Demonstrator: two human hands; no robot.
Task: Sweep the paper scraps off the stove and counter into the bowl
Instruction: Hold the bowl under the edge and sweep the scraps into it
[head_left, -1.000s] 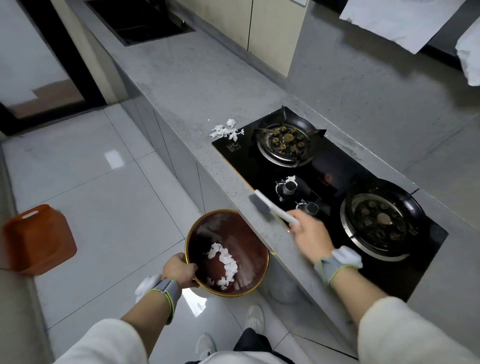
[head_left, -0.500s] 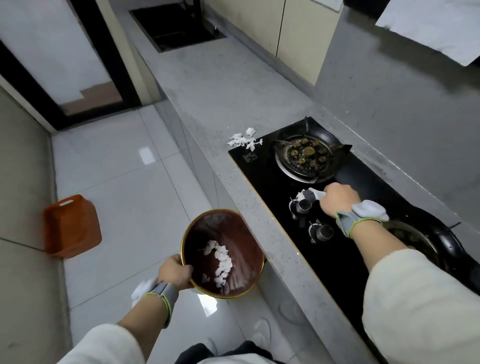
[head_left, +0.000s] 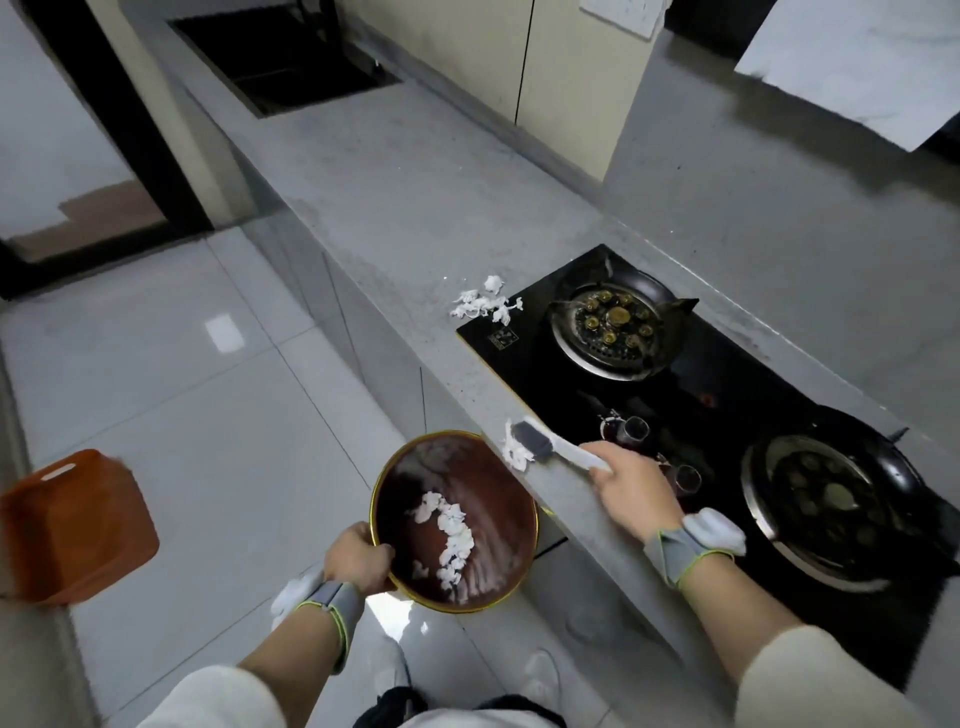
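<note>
My left hand (head_left: 358, 558) grips the rim of a dark red bowl (head_left: 498, 597) with a gold edge, held below the counter's front edge. White paper scraps (head_left: 447, 535) lie inside it. My right hand (head_left: 631, 486) holds a small brush (head_left: 550, 448) by its white handle; its dark head rests at the counter's front edge, right above the bowl's rim. A few white scraps (head_left: 515, 451) sit against the brush head. Another pile of scraps (head_left: 483, 304) lies on the grey counter (head_left: 415, 218) by the far left corner of the black stove (head_left: 545, 384).
The stove has two burners (head_left: 613, 325) (head_left: 826, 493) and two knobs (head_left: 631, 428) near my right hand. A sink (head_left: 280, 67) is set in the counter far back. An orange bin (head_left: 72, 525) stands on the tiled floor at the left.
My right hand has drawn the brush from beside the stove knobs back to the counter's front edge, bringing a few scraps with it. The bowl stays held below the edge.
</note>
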